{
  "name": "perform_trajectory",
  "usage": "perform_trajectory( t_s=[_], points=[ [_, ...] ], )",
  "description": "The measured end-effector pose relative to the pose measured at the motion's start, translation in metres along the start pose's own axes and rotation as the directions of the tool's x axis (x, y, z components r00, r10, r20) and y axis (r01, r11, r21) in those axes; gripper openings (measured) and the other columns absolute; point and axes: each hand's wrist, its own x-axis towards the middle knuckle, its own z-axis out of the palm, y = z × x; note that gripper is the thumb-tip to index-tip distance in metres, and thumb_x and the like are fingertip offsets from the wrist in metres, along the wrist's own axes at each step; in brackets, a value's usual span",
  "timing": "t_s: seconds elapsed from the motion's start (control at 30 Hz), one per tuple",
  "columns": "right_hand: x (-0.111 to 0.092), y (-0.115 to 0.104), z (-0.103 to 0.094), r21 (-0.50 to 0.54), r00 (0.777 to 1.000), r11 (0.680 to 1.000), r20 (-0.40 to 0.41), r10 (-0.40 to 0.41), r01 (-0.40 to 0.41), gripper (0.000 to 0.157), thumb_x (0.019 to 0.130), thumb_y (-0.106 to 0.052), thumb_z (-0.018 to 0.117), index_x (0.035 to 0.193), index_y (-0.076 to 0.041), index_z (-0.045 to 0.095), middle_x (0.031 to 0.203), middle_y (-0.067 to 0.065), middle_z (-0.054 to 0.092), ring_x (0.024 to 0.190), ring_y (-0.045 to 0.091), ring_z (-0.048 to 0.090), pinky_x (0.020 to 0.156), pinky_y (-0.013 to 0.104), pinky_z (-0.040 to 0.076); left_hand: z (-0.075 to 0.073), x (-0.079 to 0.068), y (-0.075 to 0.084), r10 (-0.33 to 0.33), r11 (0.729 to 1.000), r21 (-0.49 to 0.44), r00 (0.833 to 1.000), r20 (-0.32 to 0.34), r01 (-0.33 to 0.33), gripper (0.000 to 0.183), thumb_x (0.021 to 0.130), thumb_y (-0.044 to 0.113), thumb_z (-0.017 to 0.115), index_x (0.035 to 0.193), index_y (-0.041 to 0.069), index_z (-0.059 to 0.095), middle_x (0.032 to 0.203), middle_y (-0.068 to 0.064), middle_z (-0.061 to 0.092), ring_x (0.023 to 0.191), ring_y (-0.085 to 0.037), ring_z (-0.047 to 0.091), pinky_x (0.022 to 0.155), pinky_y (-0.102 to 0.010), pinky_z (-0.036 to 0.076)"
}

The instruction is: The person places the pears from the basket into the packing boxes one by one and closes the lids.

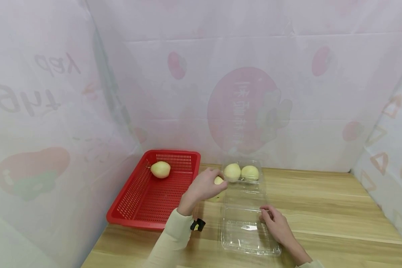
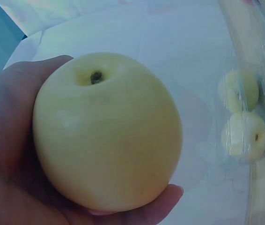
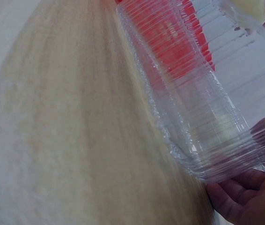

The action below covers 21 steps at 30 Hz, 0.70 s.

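My left hand (image 1: 206, 185) grips a pale yellow pear (image 2: 109, 136), its fingers and thumb curled round the fruit beside the clear plastic clamshell box (image 1: 249, 232). Two pears (image 1: 241, 172) sit side by side in the far half of this box, which lies unfolded on the table. At the box's right edge, near the fold, my right hand (image 1: 276, 225) pinches the plastic; in the right wrist view its thumb and fingers (image 3: 235, 194) lie on either side of the rim. The near half of the box holds no fruit.
A red perforated basket (image 1: 154, 193) stands on the left of the wooden table (image 1: 321, 208), with one pear (image 1: 160, 169) at its back left. Printed white sheeting (image 1: 194, 93) rises behind the table and along both sides.
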Motion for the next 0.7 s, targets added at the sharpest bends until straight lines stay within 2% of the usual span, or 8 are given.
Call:
perform_trajectory(
  t_s=[0.13, 0.3, 0.57, 0.7],
  points=[
    [0.000, 0.001, 0.001, -0.008, 1.000, 1.000, -0.002, 0.000, 0.000, 0.028, 0.103, -0.024, 0.049, 0.119, -0.007, 0.063, 0.090, 0.001, 0.073, 0.087, 0.015, 0.068, 0.078, 0.028, 0.049, 0.009, -0.001, 0.006, 0.007, 1.000, -0.024, 1.000, -0.009, -0.007, 0.026, 0.087, 0.041, 0.061, 0.097, 0.019, 0.070, 0.098, 0.000, 0.064, 0.089, -0.015, 0.056, 0.071, -0.030, 0.046],
    [0.001, 0.002, 0.002, -0.008, 1.000, 1.000, -0.002, -0.002, 0.002, 0.028, 0.103, -0.026, 0.049, 0.119, -0.008, 0.063, 0.089, 0.001, 0.073, 0.087, 0.014, 0.068, 0.078, 0.028, 0.050, 0.024, -0.003, 0.010, 0.012, 0.999, -0.037, 1.000, -0.016, -0.013, 0.024, 0.086, 0.039, 0.063, 0.095, 0.017, 0.070, 0.102, -0.001, 0.063, 0.086, -0.013, 0.056, 0.069, -0.027, 0.045],
    [0.001, 0.004, 0.002, -0.002, 1.000, 1.000, -0.007, -0.011, 0.011, 0.027, 0.103, -0.024, 0.049, 0.119, -0.007, 0.063, 0.089, 0.001, 0.073, 0.086, 0.015, 0.068, 0.077, 0.028, 0.050, 0.051, -0.007, 0.017, 0.023, 0.999, -0.031, 1.000, 0.007, -0.023, 0.022, 0.086, 0.041, 0.062, 0.091, 0.021, 0.070, 0.099, 0.004, 0.064, 0.082, -0.008, 0.057, 0.066, -0.022, 0.043],
    [0.001, 0.003, 0.002, 0.001, 1.000, 1.000, -0.005, -0.003, 0.003, 0.027, 0.103, -0.023, 0.048, 0.119, -0.007, 0.063, 0.089, 0.002, 0.073, 0.087, 0.015, 0.068, 0.077, 0.029, 0.050, 0.063, -0.009, 0.021, 0.061, 0.998, -0.024, 0.998, 0.017, -0.061, 0.023, 0.086, 0.042, 0.062, 0.092, 0.021, 0.070, 0.093, 0.005, 0.066, 0.080, -0.007, 0.058, 0.066, -0.021, 0.044]
  ],
)
